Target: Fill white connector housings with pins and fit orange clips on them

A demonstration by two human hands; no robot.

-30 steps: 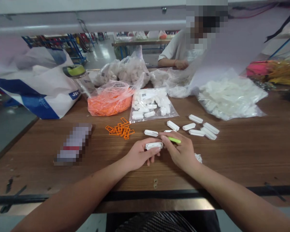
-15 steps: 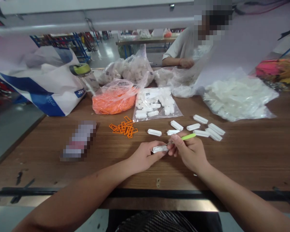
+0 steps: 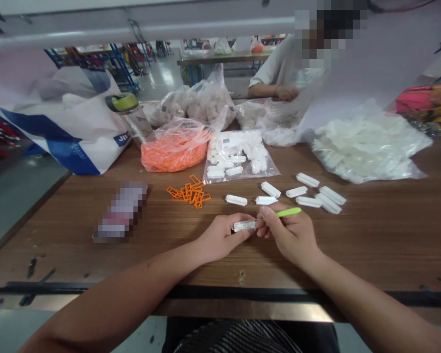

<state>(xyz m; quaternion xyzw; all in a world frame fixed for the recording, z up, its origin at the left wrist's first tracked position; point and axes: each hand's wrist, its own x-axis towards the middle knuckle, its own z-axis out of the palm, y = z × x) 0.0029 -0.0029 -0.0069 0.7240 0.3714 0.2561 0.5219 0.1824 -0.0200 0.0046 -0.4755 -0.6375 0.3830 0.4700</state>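
Between the thumb and fingers of my left hand (image 3: 220, 238) is a small white plastic connector housing (image 3: 244, 225), its face marked with rows of small holes. My right hand (image 3: 288, 230) is closed around a thin tool with a lime-green handle (image 3: 289, 212); its slim metal shaft points left toward the housing. The right fingertips are at the housing's right end, and the tool's tip is too small to make out. Several more white housings (image 3: 307, 201) lie beyond my hands. A loose pile of orange rectangular frames (image 3: 191, 192) lies to the left.
Behind are a bag of orange frames (image 3: 174, 154), a clear bag of white housings (image 3: 238, 159) and a larger bag (image 3: 369, 144) at right. A bottle (image 3: 132, 117), a white-blue bag (image 3: 69, 132) and a blurred-out flat object (image 3: 121, 211) stand left. A person (image 3: 275, 81) sits opposite.
The view has shifted slightly. The tool's green handle lies a little lower and flatter, and the housing's holed face is turned slightly more toward me. Both hands keep their grip.
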